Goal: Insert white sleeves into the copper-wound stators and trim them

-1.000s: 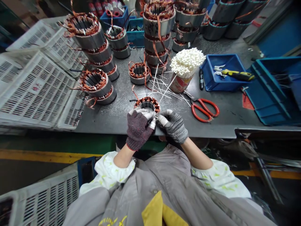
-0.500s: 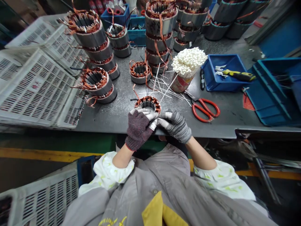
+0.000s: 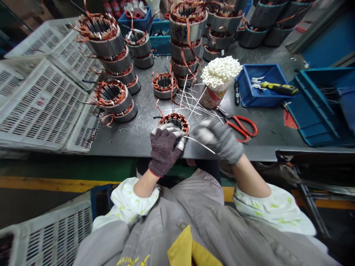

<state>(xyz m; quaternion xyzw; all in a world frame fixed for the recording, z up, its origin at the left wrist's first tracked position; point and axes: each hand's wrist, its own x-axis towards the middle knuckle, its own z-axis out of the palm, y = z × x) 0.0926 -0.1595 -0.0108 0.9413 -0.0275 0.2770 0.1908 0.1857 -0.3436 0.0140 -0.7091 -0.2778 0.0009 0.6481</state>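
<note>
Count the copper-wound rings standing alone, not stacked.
2: the near ring, at the left hand; the far ring, in front of the middle stack. Others may hide behind stacks.

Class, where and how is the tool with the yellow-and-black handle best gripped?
Probably around the thick handle of the tool, from above on the person's right: it lies propped across the blue tray, its handle end jutting past the right rim.
</note>
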